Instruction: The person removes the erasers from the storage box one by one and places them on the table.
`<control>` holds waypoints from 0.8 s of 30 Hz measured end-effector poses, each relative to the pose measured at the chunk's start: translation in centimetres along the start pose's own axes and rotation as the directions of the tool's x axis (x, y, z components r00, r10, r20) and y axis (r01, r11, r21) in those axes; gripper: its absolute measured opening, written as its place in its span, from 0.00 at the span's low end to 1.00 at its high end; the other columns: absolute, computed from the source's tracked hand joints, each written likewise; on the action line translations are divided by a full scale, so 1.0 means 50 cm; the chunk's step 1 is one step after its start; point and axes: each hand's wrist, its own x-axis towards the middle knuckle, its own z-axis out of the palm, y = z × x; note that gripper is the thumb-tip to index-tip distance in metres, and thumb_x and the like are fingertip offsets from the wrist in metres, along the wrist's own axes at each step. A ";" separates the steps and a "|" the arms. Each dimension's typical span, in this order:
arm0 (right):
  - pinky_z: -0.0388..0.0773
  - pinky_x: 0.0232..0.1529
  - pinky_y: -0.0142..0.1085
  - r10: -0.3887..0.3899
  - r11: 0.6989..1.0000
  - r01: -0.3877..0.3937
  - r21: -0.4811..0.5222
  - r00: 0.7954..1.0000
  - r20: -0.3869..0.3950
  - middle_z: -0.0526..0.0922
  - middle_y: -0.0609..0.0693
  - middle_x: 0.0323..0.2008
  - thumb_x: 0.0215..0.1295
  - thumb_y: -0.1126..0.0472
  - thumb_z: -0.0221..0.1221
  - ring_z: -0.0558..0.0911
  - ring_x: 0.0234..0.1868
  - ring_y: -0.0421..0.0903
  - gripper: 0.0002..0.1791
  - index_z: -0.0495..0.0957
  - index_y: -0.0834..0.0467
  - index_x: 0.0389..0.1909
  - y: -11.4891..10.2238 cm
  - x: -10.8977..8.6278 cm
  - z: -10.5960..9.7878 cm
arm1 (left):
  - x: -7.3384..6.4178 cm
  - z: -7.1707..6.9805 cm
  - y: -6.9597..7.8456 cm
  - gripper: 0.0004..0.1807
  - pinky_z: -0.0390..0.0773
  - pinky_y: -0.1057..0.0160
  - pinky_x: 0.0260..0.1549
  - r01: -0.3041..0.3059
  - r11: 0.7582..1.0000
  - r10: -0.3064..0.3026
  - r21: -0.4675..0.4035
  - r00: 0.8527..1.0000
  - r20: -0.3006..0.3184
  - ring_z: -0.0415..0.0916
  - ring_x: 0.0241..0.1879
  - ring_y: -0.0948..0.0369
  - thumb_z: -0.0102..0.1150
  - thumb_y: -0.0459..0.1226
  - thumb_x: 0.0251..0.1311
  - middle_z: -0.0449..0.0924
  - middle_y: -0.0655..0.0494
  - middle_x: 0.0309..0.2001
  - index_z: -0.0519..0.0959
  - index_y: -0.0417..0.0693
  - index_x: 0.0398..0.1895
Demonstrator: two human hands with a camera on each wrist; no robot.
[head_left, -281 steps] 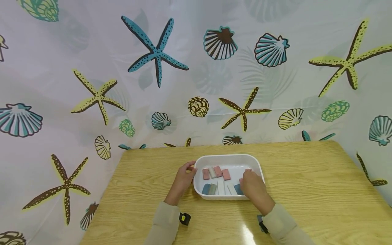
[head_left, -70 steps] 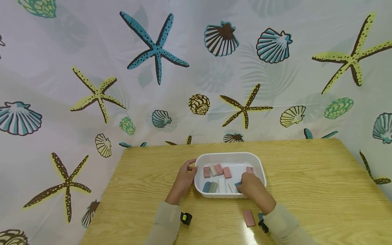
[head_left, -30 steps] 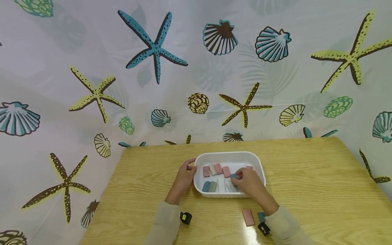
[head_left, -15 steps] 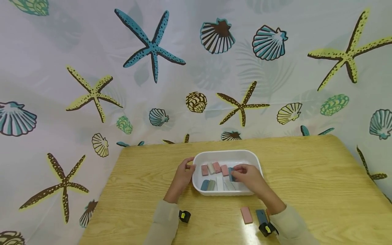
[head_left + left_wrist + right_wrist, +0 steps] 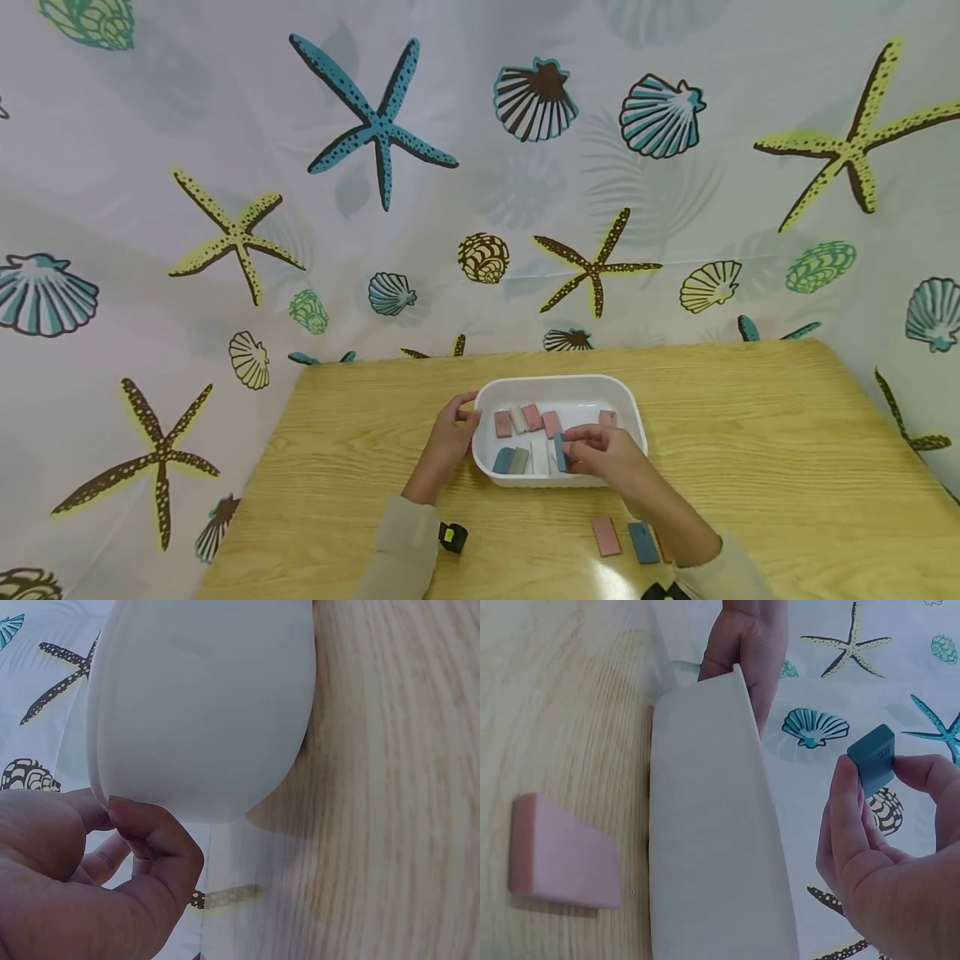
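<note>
My left hand [image 5: 452,435] pinches the left end rim of a white plastic tub [image 5: 555,482]; in the left wrist view, thumb and finger of this hand [image 5: 97,892] meet at the rim. Between thumb and fingertips my right hand [image 5: 615,458] holds a blue eraser [image 5: 560,454] over the near part of the tub. Faint print shows on that eraser [image 5: 874,761] in the right wrist view, where it is raised above the rim. Inside the tub lie pink erasers [image 5: 551,425], whitish ones [image 5: 540,458], a greyish one [image 5: 519,461] and another blue one [image 5: 503,460].
On the wooden table [image 5: 360,417] in front of the tub lie a pink eraser [image 5: 606,536] and a blue eraser [image 5: 643,542]. An orange-brown piece [image 5: 663,547] is partly hidden by the right forearm. A patterned curtain [image 5: 435,208] hangs behind the table.
A pink eraser has gone from the tub to the table. My right hand has lifted a blue eraser from the tub and moved it slightly nearer and left. The left hand stays at the rim.
</note>
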 end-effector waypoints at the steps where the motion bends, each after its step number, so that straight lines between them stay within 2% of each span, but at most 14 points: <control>1: 0.78 0.42 0.38 0.001 1.000 -0.001 0.006 1.000 0.008 0.79 0.57 0.41 0.63 0.62 0.56 0.81 0.39 0.49 0.21 0.70 0.73 0.50 0.001 -0.005 0.000 | -0.005 -0.001 0.009 0.21 0.77 0.58 0.30 0.002 1.000 -0.002 -0.008 1.000 0.003 0.74 0.37 0.46 0.47 0.34 0.68 0.70 0.40 0.39 0.66 0.42 0.63; 4: 0.77 0.43 0.40 0.005 1.000 -0.005 -0.010 0.999 0.033 0.79 0.56 0.39 0.63 0.60 0.56 0.81 0.39 0.48 0.21 0.70 0.73 0.50 0.007 -0.021 0.000 | -0.002 0.001 0.002 0.21 0.78 0.59 0.30 0.002 1.000 -0.002 -0.006 1.000 -0.002 0.74 0.37 0.47 0.47 0.35 0.68 0.70 0.41 0.40 0.66 0.43 0.63; 8: 0.77 0.43 0.41 0.006 0.999 -0.003 -0.045 0.997 0.079 0.79 0.54 0.37 0.63 0.58 0.58 0.80 0.38 0.48 0.21 0.71 0.71 0.49 0.012 -0.046 0.002 | 0.019 0.003 -0.036 0.21 0.78 0.60 0.29 -0.002 1.000 0.002 -0.004 1.000 -0.013 0.75 0.36 0.50 0.48 0.37 0.68 0.71 0.43 0.40 0.67 0.48 0.63; 10: 0.78 0.41 0.41 0.013 0.998 -0.007 -0.064 0.995 0.097 0.78 0.54 0.36 0.62 0.57 0.59 0.80 0.38 0.48 0.21 0.72 0.70 0.48 0.015 -0.059 0.004 | 0.019 0.003 -0.036 0.21 0.78 0.58 0.30 0.003 1.000 -0.003 -0.007 1.000 -0.012 0.75 0.36 0.49 0.48 0.37 0.68 0.71 0.42 0.40 0.66 0.48 0.63; 13: 0.78 0.39 0.39 0.017 0.993 -0.005 -0.119 0.995 0.098 0.78 0.53 0.35 0.61 0.56 0.61 0.80 0.36 0.47 0.21 0.73 0.69 0.46 0.021 -0.077 0.009 | 0.015 0.001 -0.025 0.21 0.78 0.54 0.32 0.008 1.000 -0.008 -0.029 1.000 -0.002 0.74 0.37 0.45 0.48 0.36 0.68 0.70 0.41 0.40 0.66 0.46 0.64; 20: 0.78 0.31 0.35 0.029 0.968 -0.020 -0.249 0.999 0.034 0.78 0.51 0.32 0.57 0.55 0.64 0.78 0.33 0.45 0.19 0.74 0.66 0.40 0.041 -0.104 0.021 | -0.023 0.002 0.035 0.22 0.77 0.49 0.36 0.005 1.000 -0.005 -0.003 1.000 0.008 0.72 0.40 0.40 0.46 0.33 0.68 0.69 0.36 0.41 0.64 0.40 0.64; 24: 0.77 0.27 0.32 -0.002 0.945 -0.003 -0.327 1.000 -0.014 0.78 0.50 0.29 0.55 0.57 0.64 0.77 0.30 0.44 0.16 0.75 0.65 0.37 0.055 -0.106 0.027 | -0.023 0.002 0.035 0.22 0.77 0.48 0.37 0.009 1.000 -0.009 0.003 1.000 0.004 0.72 0.40 0.40 0.45 0.34 0.68 0.69 0.35 0.42 0.64 0.40 0.64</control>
